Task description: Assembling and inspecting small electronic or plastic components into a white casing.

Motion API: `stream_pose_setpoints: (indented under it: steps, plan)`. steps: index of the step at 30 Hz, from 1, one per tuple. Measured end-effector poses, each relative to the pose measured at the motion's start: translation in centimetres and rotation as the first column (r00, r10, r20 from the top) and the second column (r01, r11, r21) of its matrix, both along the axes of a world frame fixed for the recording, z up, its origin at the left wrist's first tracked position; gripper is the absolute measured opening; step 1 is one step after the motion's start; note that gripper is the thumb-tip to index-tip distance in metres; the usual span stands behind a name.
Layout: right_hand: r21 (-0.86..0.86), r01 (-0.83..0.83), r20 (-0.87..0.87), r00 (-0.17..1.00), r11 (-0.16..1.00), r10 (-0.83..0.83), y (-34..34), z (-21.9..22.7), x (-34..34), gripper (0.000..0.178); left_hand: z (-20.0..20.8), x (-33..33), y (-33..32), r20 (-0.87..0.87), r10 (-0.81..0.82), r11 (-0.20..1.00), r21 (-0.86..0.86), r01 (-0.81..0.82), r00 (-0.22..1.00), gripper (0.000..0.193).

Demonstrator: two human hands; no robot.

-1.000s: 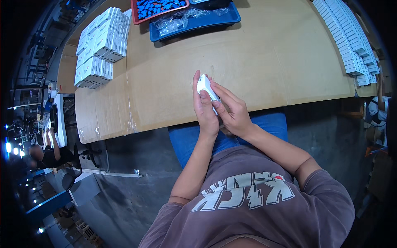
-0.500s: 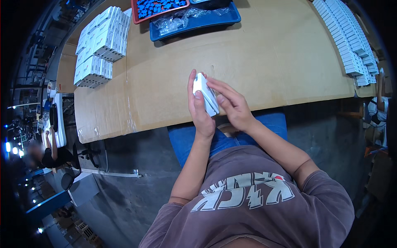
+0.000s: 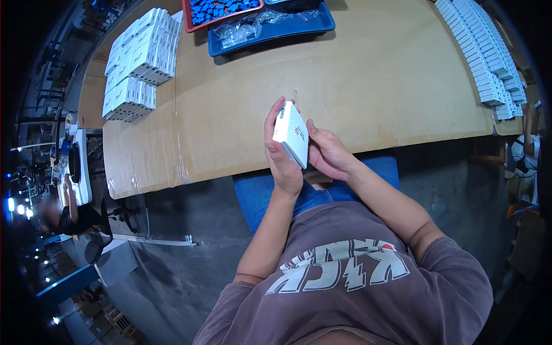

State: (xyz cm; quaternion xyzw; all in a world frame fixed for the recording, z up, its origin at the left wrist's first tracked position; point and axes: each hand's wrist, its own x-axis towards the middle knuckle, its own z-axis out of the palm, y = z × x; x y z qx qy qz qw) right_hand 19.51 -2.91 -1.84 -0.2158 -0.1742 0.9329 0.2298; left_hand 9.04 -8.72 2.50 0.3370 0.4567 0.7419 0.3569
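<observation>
A small flat white box (image 3: 293, 135) with dark print and a small red-orange mark is held tilted above the table's near edge. My left hand (image 3: 282, 164) is closed round its left side, with the thumb along the near left edge and fingertips showing past the far end. At the box's right side, my right hand (image 3: 329, 154) grips with the thumb up against the edge. Its other fingers are partly hidden behind the box.
The brown cardboard-covered table (image 3: 368, 86) spreads ahead. Stacked white boxes (image 3: 138, 63) stand at the left, and long rows of white boxes (image 3: 480, 57) at the right. A blue tray (image 3: 299, 29) holds clear plastic bags; a red tray (image 3: 188, 23) holds small blue pieces. People sit further off.
The box has turned so its printed broad face shows more. My right hand's fingers have come off that face and moved to the right edge.
</observation>
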Motion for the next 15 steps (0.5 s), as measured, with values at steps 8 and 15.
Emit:
stream_pose_setpoints:
  steps: [8,15]
  plan:
    - [0.005,0.045,0.046,0.998,0.999,-0.046,-0.1,-0.2,-0.3,0.055,0.1,0.3,-0.2,-0.063,-0.029,1.0,-0.006,0.028,0.998,0.102]
    - [0.213,0.106,0.279,0.946,0.971,-0.164,0.8,2.0,0.3,0.048,0.4,0.2,-0.3,-0.162,-0.023,0.996,-0.091,0.008,0.987,0.091]
